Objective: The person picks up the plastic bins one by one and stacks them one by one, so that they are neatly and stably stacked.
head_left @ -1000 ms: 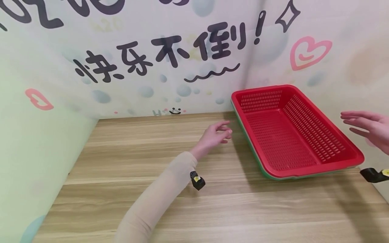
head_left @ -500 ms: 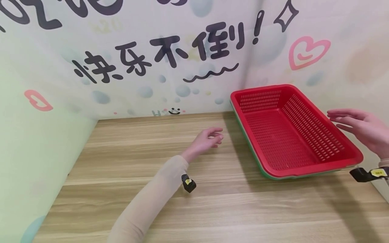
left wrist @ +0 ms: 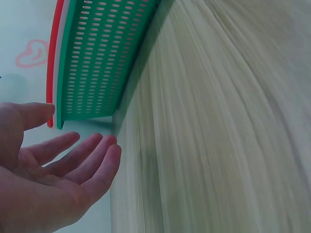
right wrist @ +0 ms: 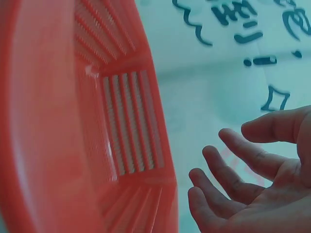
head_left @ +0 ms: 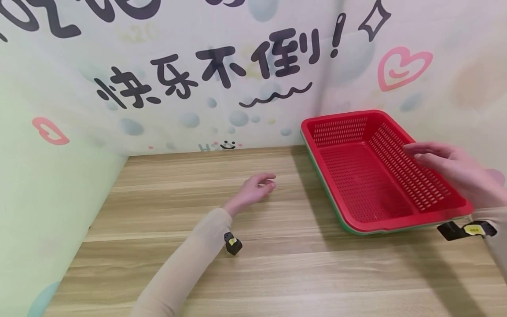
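Observation:
A red perforated plastic basket [head_left: 360,180] stands at the right side of the wooden table, nested over a green basket [left wrist: 97,63]. A thin pale edge [left wrist: 61,53] shows between their rims in the left wrist view. My left hand [head_left: 251,191] hovers over the table left of the baskets, fingers loosely bent and holding nothing. Above the red basket's right rim is my right hand [head_left: 451,165], its fingers slightly bent. The right wrist view shows gaps between that hand's fingertips and the red basket, with nothing in its grasp.
A printed cloth wall [head_left: 190,114] with black lettering rises behind the table [head_left: 178,220]. Another pale wall [head_left: 39,189] borders it on the left. Each wrist carries a small black camera, such as the left one [head_left: 233,244].
My left hand has drawn away from the baskets, to the left and slightly nearer. My right hand has moved leftward from beside the baskets to over the right rim. The baskets stay put.

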`<action>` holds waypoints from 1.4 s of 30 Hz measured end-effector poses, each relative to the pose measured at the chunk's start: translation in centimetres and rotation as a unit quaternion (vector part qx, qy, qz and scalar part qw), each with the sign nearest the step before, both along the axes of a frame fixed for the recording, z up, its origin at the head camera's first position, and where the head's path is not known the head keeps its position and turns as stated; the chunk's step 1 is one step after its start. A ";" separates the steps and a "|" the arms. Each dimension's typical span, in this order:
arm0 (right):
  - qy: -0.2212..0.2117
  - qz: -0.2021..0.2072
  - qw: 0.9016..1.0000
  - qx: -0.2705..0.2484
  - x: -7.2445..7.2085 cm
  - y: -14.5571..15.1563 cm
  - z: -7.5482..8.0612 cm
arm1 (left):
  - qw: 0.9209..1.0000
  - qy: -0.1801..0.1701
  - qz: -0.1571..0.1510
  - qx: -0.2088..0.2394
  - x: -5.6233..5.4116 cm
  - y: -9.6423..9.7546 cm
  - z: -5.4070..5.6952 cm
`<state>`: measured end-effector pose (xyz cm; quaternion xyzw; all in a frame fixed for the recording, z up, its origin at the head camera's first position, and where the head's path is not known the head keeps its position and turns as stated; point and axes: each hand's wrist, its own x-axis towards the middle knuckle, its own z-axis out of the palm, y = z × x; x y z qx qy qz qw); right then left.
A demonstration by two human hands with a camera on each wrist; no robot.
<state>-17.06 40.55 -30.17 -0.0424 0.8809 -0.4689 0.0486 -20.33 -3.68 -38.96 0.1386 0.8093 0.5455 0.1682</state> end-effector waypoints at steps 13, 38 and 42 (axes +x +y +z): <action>-0.021 0.039 0.999 0.007 0.3 -5.0 1.1 | 0.987 0.117 0.001 -0.107 -0.2 -3.1 -1.1; 0.097 0.117 0.986 0.074 0.2 -16.6 2.8 | 0.883 0.240 0.035 -0.401 -1.1 -8.2 -0.2; 0.149 0.141 0.970 0.134 0.2 -18.5 2.5 | 0.880 0.234 0.039 -0.411 -1.2 -9.0 -0.5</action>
